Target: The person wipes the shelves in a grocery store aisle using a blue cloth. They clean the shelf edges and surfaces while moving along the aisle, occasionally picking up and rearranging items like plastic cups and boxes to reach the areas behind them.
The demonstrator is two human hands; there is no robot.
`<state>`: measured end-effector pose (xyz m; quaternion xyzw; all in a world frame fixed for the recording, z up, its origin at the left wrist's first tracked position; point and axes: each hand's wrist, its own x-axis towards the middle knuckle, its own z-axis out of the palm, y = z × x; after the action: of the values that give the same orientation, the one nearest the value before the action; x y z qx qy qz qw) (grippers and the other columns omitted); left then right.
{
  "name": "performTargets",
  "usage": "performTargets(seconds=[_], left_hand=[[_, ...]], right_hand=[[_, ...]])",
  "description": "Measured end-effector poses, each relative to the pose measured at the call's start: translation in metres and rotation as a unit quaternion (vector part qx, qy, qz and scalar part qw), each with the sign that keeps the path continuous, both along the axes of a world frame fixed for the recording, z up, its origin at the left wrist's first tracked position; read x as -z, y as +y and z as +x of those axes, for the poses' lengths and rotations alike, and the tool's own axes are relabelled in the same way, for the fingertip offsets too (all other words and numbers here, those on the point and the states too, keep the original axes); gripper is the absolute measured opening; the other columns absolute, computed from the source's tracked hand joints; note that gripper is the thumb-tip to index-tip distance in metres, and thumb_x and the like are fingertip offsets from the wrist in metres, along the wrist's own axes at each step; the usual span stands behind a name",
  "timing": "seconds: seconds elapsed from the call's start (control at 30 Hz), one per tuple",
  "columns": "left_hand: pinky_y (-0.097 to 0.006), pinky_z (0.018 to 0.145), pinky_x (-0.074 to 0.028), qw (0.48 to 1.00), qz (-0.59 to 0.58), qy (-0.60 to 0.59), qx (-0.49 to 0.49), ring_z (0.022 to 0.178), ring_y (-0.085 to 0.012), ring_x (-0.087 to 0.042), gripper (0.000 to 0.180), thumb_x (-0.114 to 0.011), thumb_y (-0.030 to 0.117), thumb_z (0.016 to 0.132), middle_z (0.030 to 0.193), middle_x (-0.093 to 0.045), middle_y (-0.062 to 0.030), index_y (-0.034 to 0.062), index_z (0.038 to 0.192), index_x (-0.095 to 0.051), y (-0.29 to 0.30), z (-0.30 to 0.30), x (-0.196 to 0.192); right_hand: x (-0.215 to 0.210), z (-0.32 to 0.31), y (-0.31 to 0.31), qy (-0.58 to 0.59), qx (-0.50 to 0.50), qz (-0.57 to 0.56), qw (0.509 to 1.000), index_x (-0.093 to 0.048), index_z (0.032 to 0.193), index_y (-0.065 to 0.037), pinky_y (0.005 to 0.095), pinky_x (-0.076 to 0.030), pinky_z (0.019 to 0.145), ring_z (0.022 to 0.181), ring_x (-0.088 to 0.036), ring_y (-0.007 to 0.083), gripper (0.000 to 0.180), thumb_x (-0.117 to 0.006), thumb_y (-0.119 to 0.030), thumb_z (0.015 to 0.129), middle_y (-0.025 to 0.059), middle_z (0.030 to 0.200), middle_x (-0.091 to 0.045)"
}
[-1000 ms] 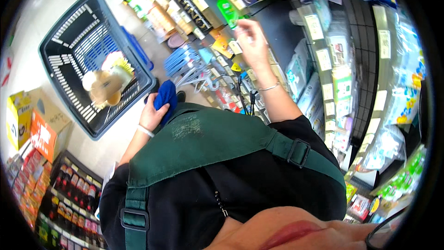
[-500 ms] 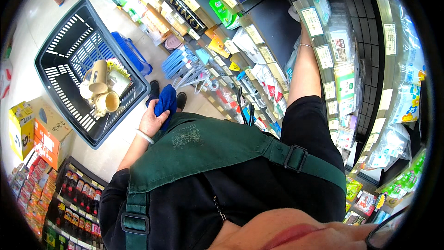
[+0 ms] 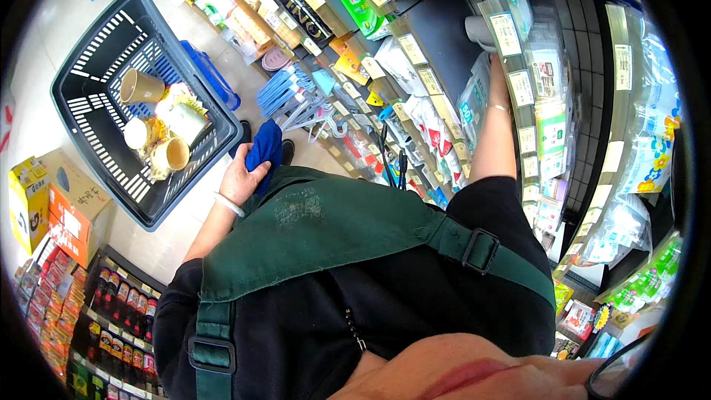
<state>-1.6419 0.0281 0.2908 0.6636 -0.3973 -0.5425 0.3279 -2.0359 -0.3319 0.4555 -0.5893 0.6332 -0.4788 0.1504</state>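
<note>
My left hand (image 3: 238, 179) is closed around a bunched blue cloth (image 3: 266, 147), beside the basket's near right corner. On the right, my arm reaches into a dark shelf, where my right hand (image 3: 501, 78) is partly hidden behind the price-label strip. At its fingertips is a pale grey cup-shaped thing (image 3: 480, 32), and the hand seems to grip it. A dark grey shopping basket (image 3: 152, 216) stands at the left. Inside lie a tan cup (image 3: 142, 87), another beige cup (image 3: 171, 153), a whitish round piece (image 3: 135, 134) and a pale package (image 3: 183, 121).
Blue hangers (image 3: 284, 95) stick out from the shelving in front of me. Packaged goods line the shelves, with a clear bag (image 3: 474, 107) beside my right forearm. Cardboard boxes (image 3: 78, 192) and a rack of bottles (image 3: 122, 304) stand at the lower left. A blue basket (image 3: 211, 74) adjoins the dark one.
The tan cup in the basket has shifted away toward its far end. My right hand has drawn back slightly, and more of the grey cup-shaped thing shows. The left hand still grips the cloth.
</note>
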Motion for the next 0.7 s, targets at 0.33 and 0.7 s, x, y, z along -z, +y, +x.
performTargets(seconds=[0.33, 0.7], left_hand=[[-0.038, 0.074, -0.044, 0.999, 0.002, -0.021, 0.025, 0.087, -0.0343, -0.056, 0.053, -0.062, 0.034, 0.070, 0.094, -0.056, -0.0218, 0.0069, 0.110, -0.041, -0.001, -0.001, 0.005], [-0.030, 0.085, -0.038, 0.946, -0.171, 0.268, 0.065, 0.097, -0.0213, -0.049, 0.049, -0.066, 0.020, 0.071, 0.106, -0.050, -0.0135, 0.0052, 0.111, -0.044, -0.051, -0.004, -0.121]], right_hand=[[-0.017, 0.170, 0.148, -0.341, -0.281, 0.302, 0.845, -0.043, 0.094, -0.007, 0.0275, -0.048, 0.054, 0.067, -0.056, 0.0151, 0.010, -0.046, -0.011, 0.085, 0.0069, 0.082, -0.055], [0.113, 0.208, 0.169, -0.317, -0.426, 0.656, 0.537, -0.047, 0.111, -0.008, 0.0340, -0.038, 0.087, 0.097, -0.050, 0.0189, 0.044, -0.031, -0.043, 0.088, 0.0085, 0.106, -0.052]])
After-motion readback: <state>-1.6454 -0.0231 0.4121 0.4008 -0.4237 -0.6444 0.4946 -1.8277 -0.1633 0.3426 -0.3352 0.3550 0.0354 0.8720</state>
